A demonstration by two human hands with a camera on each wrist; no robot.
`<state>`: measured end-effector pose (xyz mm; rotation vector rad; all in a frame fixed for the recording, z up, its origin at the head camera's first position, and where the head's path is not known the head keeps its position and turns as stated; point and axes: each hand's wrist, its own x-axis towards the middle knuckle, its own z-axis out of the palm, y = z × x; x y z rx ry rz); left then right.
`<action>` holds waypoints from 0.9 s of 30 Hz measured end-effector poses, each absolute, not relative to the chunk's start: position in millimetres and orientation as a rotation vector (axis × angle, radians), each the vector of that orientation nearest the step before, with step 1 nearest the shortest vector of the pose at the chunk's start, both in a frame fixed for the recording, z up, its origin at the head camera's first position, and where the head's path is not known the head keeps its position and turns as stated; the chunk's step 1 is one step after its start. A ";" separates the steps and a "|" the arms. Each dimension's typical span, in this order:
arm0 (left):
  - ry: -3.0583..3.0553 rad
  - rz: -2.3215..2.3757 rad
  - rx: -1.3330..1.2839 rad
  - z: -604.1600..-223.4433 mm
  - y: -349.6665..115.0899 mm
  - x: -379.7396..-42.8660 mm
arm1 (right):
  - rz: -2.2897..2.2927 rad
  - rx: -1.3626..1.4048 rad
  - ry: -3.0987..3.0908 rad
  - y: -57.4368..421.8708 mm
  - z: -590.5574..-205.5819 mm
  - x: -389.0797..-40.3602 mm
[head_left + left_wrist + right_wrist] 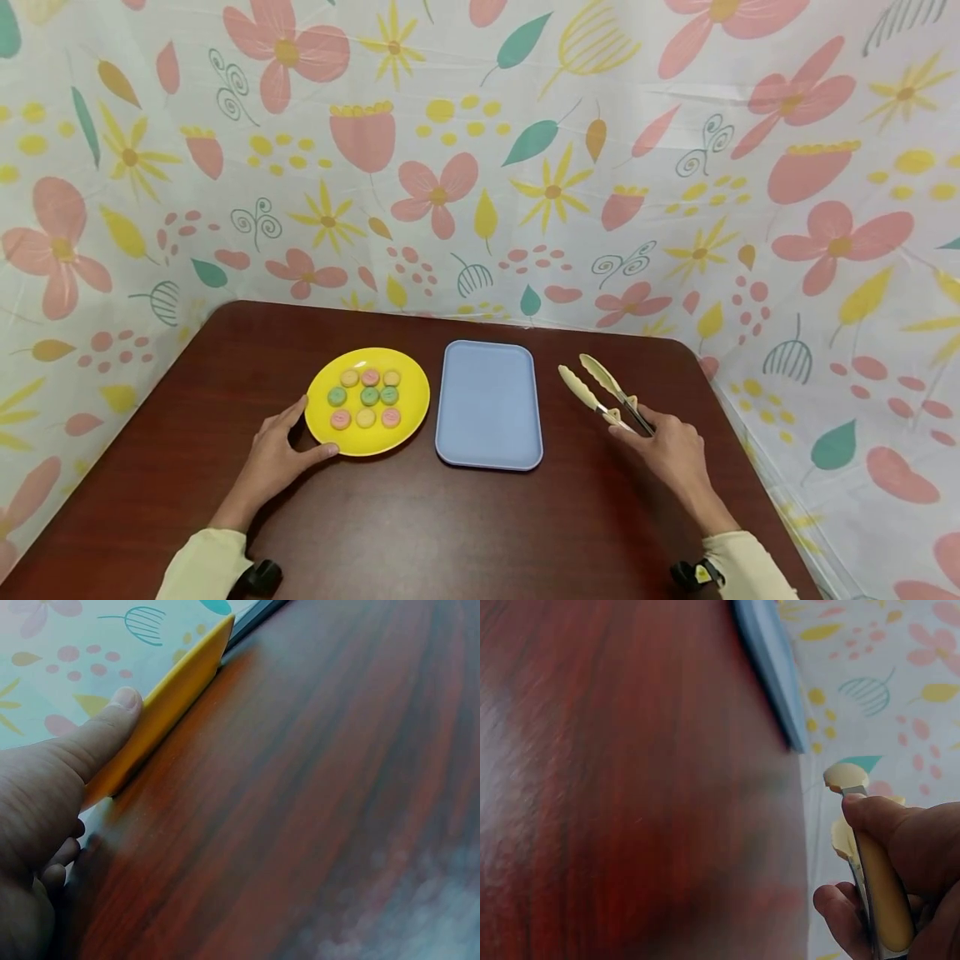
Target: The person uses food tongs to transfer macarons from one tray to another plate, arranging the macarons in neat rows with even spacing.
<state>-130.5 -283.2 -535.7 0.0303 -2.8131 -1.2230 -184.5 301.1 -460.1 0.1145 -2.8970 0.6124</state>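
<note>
My left hand (pixel 270 458) holds the near left edge of a yellow plate (pixel 415 392), thumb and fingers spread along its rim. In the left wrist view the thumb lies on the rim of the plate (pixel 169 705). Several small macarons (pixel 369 396) in pink, cream and green sit in rows on the plate. My right hand (pixel 671 450) grips a pair of tongs (pixel 611 387) with metal arms and cream tips. Those tips stand apart and point away to the left. In the right wrist view the thumb presses on one arm of the tongs (pixel 881 892).
A light blue rectangular tray (pixel 489 406) lies between the plate and the tongs, with nothing on it. All stand on a dark brown wooden table (pixel 450 533). A flower-patterned cloth (pixel 480 208) hangs behind and along both sides.
</note>
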 end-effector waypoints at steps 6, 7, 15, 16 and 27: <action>-2.825 -1.221 0.041 -534.0 -283.2 -128.4 | 0.570 0.092 -2.933 305.7 -470.9 -184.3; -2.822 -1.224 0.042 -533.9 -283.4 -127.9 | 0.560 0.087 -2.943 306.2 -473.1 -184.2; -2.803 -1.216 0.018 -533.5 -283.2 -126.9 | 0.517 0.026 -2.970 309.7 -483.6 -183.2; -2.803 -1.215 0.016 -533.4 -282.9 -127.2 | 0.508 0.008 -2.976 310.5 -483.8 -183.2; -2.816 -1.216 0.010 -531.0 -281.7 -129.1 | 0.431 -0.091 -3.050 312.4 -490.7 -181.7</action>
